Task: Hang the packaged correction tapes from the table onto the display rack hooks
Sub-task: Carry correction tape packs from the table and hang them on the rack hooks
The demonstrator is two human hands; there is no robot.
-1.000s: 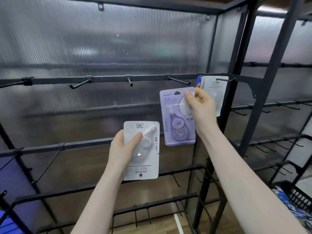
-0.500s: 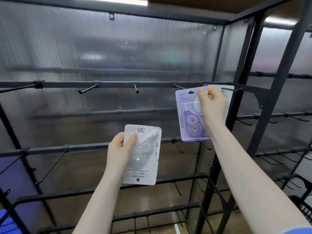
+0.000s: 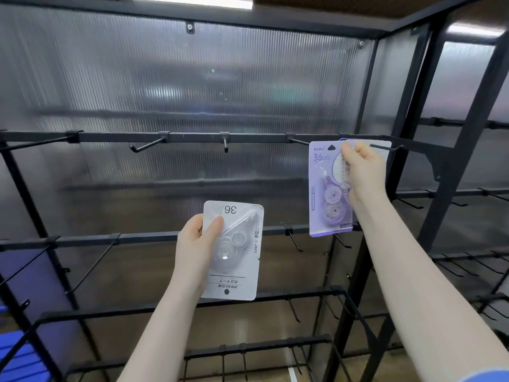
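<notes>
The person's right hand (image 3: 362, 172) is reaching up to the top rail (image 3: 192, 137) of the black display rack, fingers and thumb pinching the top edge of a purple correction tape pack (image 3: 323, 188) right beside a hook (image 3: 298, 141), with a white pack (image 3: 384, 150) hanging just behind the hand. Lower down, the left hand (image 3: 197, 245) is gripping a white correction tape pack (image 3: 242, 257) upside down, thumb pressing on its clear blister, in front of the middle rail (image 3: 82, 239). Bare hooks are jutting out all along the rails, against a ribbed translucent back panel (image 3: 192, 78).
</notes>
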